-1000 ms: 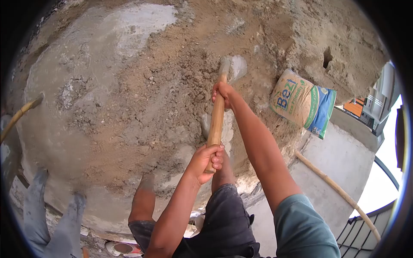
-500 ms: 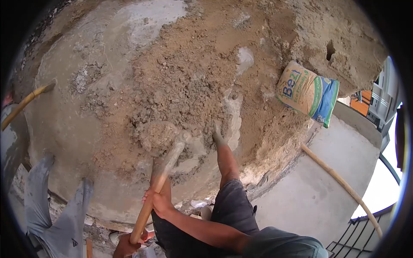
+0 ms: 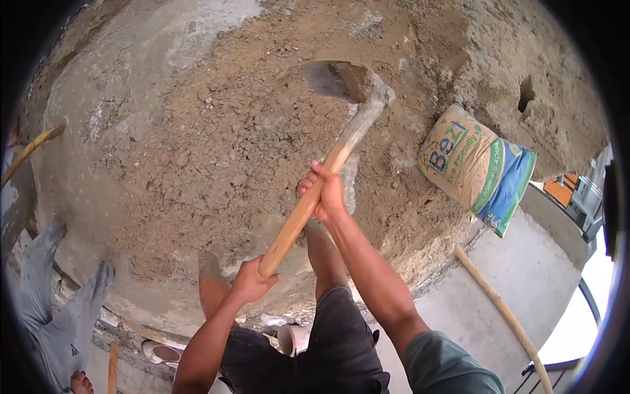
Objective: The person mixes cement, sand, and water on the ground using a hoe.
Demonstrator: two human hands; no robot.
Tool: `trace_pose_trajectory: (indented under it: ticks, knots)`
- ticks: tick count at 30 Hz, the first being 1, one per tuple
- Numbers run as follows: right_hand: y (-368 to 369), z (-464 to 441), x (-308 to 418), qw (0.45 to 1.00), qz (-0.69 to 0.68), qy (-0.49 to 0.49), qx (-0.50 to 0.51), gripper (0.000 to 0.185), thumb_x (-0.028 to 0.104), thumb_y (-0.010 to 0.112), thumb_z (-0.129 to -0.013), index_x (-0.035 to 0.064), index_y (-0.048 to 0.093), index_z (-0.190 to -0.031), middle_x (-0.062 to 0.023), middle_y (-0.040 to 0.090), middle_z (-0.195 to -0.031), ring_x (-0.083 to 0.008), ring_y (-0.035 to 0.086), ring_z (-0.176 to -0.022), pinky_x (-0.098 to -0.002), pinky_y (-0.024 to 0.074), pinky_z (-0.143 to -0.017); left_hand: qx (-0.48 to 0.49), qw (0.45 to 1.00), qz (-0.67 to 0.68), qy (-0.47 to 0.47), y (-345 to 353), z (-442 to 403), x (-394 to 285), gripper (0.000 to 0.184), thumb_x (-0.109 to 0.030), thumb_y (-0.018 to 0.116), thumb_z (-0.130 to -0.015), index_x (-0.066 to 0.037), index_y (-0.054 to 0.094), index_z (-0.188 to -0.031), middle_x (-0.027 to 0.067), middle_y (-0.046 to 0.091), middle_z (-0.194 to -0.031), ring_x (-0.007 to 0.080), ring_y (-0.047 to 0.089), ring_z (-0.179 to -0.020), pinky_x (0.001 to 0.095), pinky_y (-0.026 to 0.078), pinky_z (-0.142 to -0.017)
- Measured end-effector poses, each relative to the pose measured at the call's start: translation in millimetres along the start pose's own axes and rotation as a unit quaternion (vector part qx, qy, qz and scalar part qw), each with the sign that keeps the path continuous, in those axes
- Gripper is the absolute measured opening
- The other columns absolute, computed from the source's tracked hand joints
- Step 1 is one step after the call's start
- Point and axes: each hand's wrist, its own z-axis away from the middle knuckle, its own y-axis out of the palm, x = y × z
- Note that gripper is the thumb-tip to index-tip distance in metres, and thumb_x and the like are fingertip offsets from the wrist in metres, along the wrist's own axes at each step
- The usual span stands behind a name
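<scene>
A hoe with a wooden handle slants up and to the right over the mound. Its metal blade hangs raised at the upper centre, above the sandy mix. My right hand wraps the handle about midway along. Around the butt end of the same handle, lower down, is my left hand, also closed. Beneath the hoe spreads a heap of damp, crumbly sand and mortar. My bare lower legs stand at its near edge, with the feet hidden or coated in the mix.
A cement bag lies on the right side of the heap. Another wooden pole leans along the concrete slab. At the left are a second person's grey trousers and another wooden handle. Pipe ends show behind my legs.
The hoe has risen from the near part of the heap to the upper right, its blade now clear of the mix. Both hands moved up with it, the right one farther up.
</scene>
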Motion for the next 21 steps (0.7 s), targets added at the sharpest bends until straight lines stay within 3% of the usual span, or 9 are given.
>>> trace_pose_trajectory:
  ticks: [1, 2, 5, 8, 11, 16, 18, 21]
  knots:
    - [-1.9, -28.7, 58.6, 0.991, 0.098, -0.062, -0.06, 0.015, 0.013, 0.057, -0.094, 0.0076, 0.044, -0.09, -0.0013, 0.044, -0.071, -0.0139, 0.046, -0.059, -0.0296, 0.044, -0.052, 0.014, 0.996, 0.077, 0.032, 18.3, -48.9, -43.3, 0.037, -0.017, 0.075, -0.08, 0.001, 0.059, -0.107, 0.0128, 0.065, -0.078, 0.022, 0.065, -0.069, 0.0358, 0.052, -0.065]
    - [-13.5, -63.0, 107.8, 0.984, 0.114, -0.11, -0.077, 0.012, 0.011, 0.055, -0.093, 0.0037, 0.046, -0.089, -0.0026, 0.046, -0.071, -0.0143, 0.048, -0.059, -0.0296, 0.0452, -0.052, 0.048, 0.983, 0.18, 0.002, 31.8, -88.7, -93.2, 0.024, -0.009, 0.072, -0.083, 0.0, 0.055, -0.097, 0.0035, 0.055, -0.063, 0.0115, 0.05, -0.043, 0.0294, 0.041, -0.04]
    - [-43.1, -143.4, 214.7, 0.949, 0.21, -0.198, -0.129, 0.009, 0.004, 0.058, -0.088, -0.0021, 0.053, -0.084, -0.0073, 0.053, -0.072, -0.0173, 0.054, -0.058, -0.0315, 0.0499, -0.051, 0.126, 0.963, 0.238, 0.005, 54.3, -180.6, -190.2, 0.02, -0.011, 0.07, -0.083, -0.004, 0.051, -0.087, 0.0006, 0.05, -0.061, 0.0097, 0.048, -0.044, 0.0269, 0.041, -0.04]
    - [-63.8, -183.7, 257.2, 0.938, 0.275, -0.142, -0.159, 0.008, 0.003, 0.056, -0.087, -0.0024, 0.051, -0.088, -0.0079, 0.052, -0.072, -0.0184, 0.054, -0.055, -0.0332, 0.0512, -0.05, 0.144, 0.942, 0.304, 0.005, 72.6, -207.6, -219.1, 0.018, -0.01, 0.069, -0.082, -0.005, 0.052, -0.083, -0.0007, 0.05, -0.063, 0.0078, 0.048, -0.046, 0.025, 0.041, -0.04]
    - [-66.4, -189.6, 234.6, 0.927, 0.324, -0.084, -0.17, 0.01, 0.003, 0.054, -0.087, -0.0027, 0.049, -0.093, -0.0084, 0.051, -0.071, -0.0193, 0.053, -0.054, -0.0354, 0.0521, -0.049, 0.145, 0.927, 0.345, -0.027, 66.4, -191.2, -218.6, 0.016, -0.009, 0.068, -0.081, -0.004, 0.052, -0.083, -0.0011, 0.051, -0.064, 0.0069, 0.048, -0.047, 0.024, 0.041, -0.04]
    - [-55.5, -144.5, 89.7, 0.951, 0.273, 0.003, -0.148, 0.007, 0.003, 0.052, -0.086, -0.0016, 0.049, -0.089, -0.0089, 0.049, -0.066, -0.021, 0.052, -0.052, -0.0376, 0.0503, -0.046, 0.12, 0.934, 0.325, -0.092, 29.5, -93.2, -123.7, 0.014, -0.008, 0.066, -0.081, -0.003, 0.053, -0.085, -0.0005, 0.05, -0.064, 0.007, 0.048, -0.049, 0.0247, 0.041, -0.04]
    - [-30.5, -123.2, 33.9, 0.953, 0.24, 0.012, -0.186, 0.004, 0.003, 0.051, -0.085, -0.0012, 0.049, -0.084, -0.0093, 0.048, -0.065, -0.0218, 0.052, -0.052, -0.0373, 0.0495, -0.047, 0.114, 0.937, 0.315, -0.1, -6.3, -58.0, -88.6, 0.014, -0.007, 0.065, -0.081, -0.003, 0.053, -0.086, -0.0002, 0.05, -0.065, 0.0074, 0.048, -0.05, 0.0251, 0.04, -0.04]
    - [7.6, -78.8, -20.9, 0.956, 0.241, 0.012, -0.167, 0.004, 0.002, 0.05, -0.084, -0.0011, 0.05, -0.082, -0.0097, 0.048, -0.065, -0.0216, 0.051, -0.052, -0.0367, 0.0491, -0.048, 0.129, 0.935, 0.313, -0.108, -46.6, 1.1, -47.9, 0.014, -0.006, 0.064, -0.081, -0.003, 0.052, -0.087, 0.0001, 0.05, -0.065, 0.008, 0.048, -0.05, 0.0257, 0.039, -0.04]
